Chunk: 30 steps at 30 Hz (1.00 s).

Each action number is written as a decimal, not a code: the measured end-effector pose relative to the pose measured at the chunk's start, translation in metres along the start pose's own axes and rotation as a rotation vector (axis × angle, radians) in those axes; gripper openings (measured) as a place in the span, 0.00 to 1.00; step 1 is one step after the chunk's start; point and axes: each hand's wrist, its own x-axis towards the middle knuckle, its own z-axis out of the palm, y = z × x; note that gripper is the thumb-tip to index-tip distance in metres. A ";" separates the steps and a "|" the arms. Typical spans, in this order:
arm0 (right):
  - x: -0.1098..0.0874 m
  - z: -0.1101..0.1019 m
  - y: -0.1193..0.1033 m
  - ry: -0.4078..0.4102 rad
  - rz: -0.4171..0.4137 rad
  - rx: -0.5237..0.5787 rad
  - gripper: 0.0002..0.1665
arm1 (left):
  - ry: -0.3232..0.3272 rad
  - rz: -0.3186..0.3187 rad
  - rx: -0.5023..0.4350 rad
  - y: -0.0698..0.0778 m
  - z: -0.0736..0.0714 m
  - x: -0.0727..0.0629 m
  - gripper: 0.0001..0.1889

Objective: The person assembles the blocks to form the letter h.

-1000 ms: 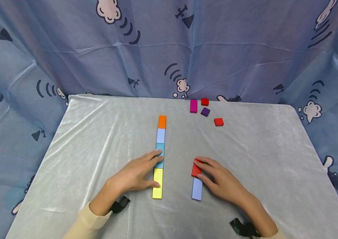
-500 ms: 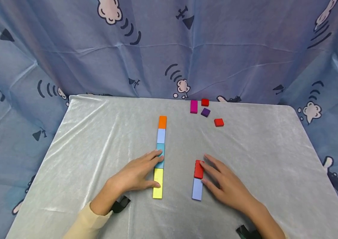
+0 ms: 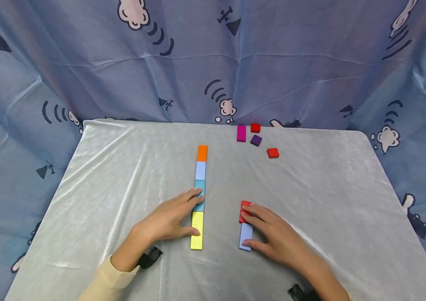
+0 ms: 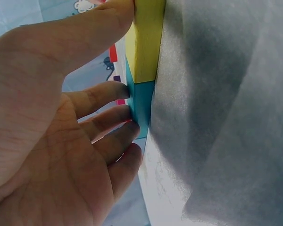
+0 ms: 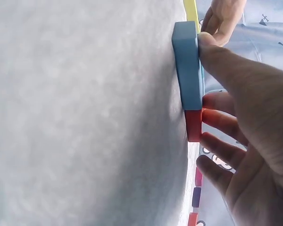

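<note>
My left hand [image 3: 167, 219] rests with extended fingers on a straight row of blocks, its fingertips on the teal block [image 3: 200, 195] and its thumb on the yellow block [image 3: 197, 240]. Beyond them in that row lie a light blue block [image 3: 200, 170] and an orange block [image 3: 202, 153]. To the right, my right hand [image 3: 278, 238] touches a shorter row from above. Its fingers lie on the red block [image 3: 243, 205], while the thumb touches the periwinkle block [image 3: 245, 232]. In the right wrist view the periwinkle block [image 5: 188, 70] and red block [image 5: 194, 126] meet end to end.
Near the table's far edge lie a magenta block [image 3: 241, 133], a small red block [image 3: 255, 128] and a purple block [image 3: 256, 140]. Another red block [image 3: 273, 153] sits slightly nearer. A patterned blue curtain [image 3: 213, 62] hangs behind the grey cloth-covered table [image 3: 348, 200].
The right hand lifted off the red block's left side, then came back down over both blocks, its thumb now on the periwinkle one. The red block has straightened in line. The left hand stayed still.
</note>
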 end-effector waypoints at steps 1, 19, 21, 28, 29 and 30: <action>0.000 0.000 0.000 0.001 -0.007 -0.004 0.45 | 0.000 0.000 0.001 0.000 0.000 0.000 0.48; 0.005 -0.002 0.004 -0.037 -0.037 -0.032 0.43 | 0.010 0.023 0.002 -0.001 0.001 0.001 0.48; 0.004 -0.002 0.004 -0.039 -0.030 -0.018 0.44 | 0.008 0.022 -0.002 -0.001 0.001 0.001 0.48; 0.004 0.001 0.005 -0.058 -0.006 0.039 0.46 | 0.011 0.010 -0.005 -0.001 0.001 -0.001 0.48; 0.004 0.002 0.005 -0.063 -0.003 0.046 0.46 | 0.013 0.009 -0.004 -0.001 0.000 -0.001 0.48; 0.004 0.002 0.005 -0.069 0.002 0.054 0.46 | 0.015 0.010 -0.002 -0.002 0.000 -0.001 0.48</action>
